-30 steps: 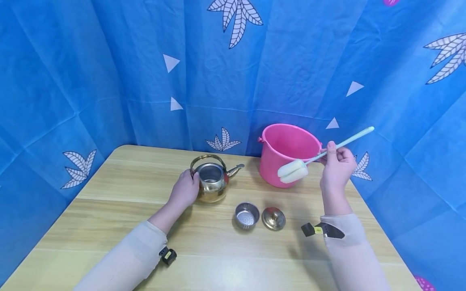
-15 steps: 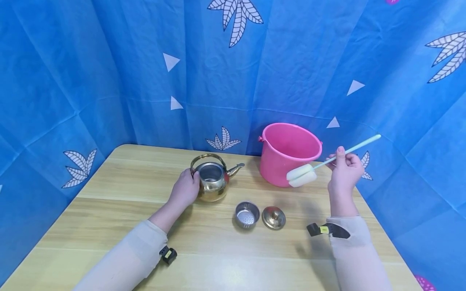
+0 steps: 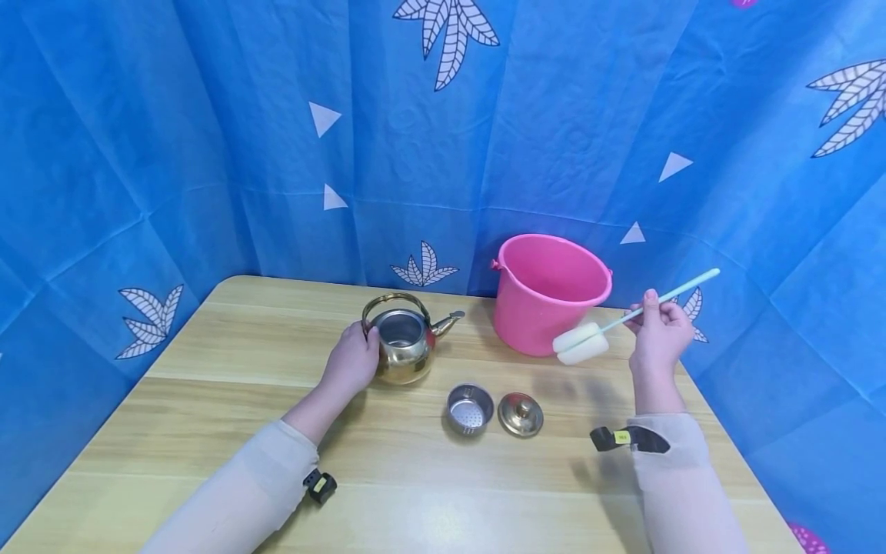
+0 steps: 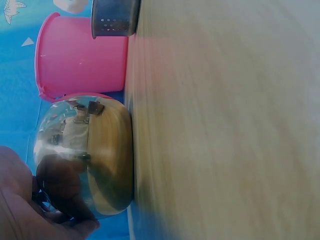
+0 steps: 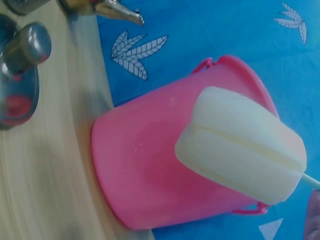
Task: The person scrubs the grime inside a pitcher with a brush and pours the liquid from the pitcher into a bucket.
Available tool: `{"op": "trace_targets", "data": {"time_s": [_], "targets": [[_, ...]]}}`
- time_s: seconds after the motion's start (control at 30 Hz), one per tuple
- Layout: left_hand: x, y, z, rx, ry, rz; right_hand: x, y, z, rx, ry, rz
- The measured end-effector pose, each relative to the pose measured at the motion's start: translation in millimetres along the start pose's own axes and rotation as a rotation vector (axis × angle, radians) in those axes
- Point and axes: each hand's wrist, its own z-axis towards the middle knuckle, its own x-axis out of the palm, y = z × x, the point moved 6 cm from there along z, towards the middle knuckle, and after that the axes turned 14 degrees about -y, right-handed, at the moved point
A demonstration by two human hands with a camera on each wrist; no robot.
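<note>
Near the bucket point(image 3: 526, 319), sponge brush point(image 3: 581, 352) in right grip point(image 3: 661, 338), kettle handle point(image 3: 394, 297) in left grip point(image 3: 353, 358)

- Wide open surface point(image 3: 228, 354) left of the left hand point(image 3: 354, 358) and between the two sleeves point(image 3: 242, 485).
- The left hand bars the left side of the kettle point(image 3: 404, 363); the handle point(image 3: 397, 297) arches above its mouth.
- Strainer cup point(image 3: 470, 410) and lid point(image 3: 521, 415) leave only a slit between them.
- A gap parts spout point(image 3: 445, 326) from pink bucket point(image 3: 524, 315); blue curtain point(image 3: 415, 146) stands behind.
- The brush point(image 3: 580, 343) obstructs the bucket's near right side.
</note>
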Motion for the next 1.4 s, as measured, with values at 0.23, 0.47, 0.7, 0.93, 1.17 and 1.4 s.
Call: {"op": "trace_targets", "data": {"time_s": [0.23,0.47,0.7,0.93,1.17,1.4], "targets": [[0.6,1.2,0.0,-0.004,0.004,0.016,-6,-10,6,0.039,-0.009,-0.038],[0.0,0.2,-0.4,-0.011,0.002,0.007,-14,-23,17,0.084,-0.021,-0.093],[-0.1,0.1,0.2,-0.013,-0.005,0.001,-21,-35,25,0.148,-0.025,-0.146],[0.7,0.5,1.2,0.003,-0.021,0.003,-26,-43,29,0.176,-0.018,-0.219],[-0.4,0.8,0.6,-0.011,-0.013,0.002,-27,-51,34,0.21,0.021,-0.329],[-0.7,1.6,1.1,-0.003,-0.013,0.003,-33,-59,37,0.255,0.047,-0.374]]}}
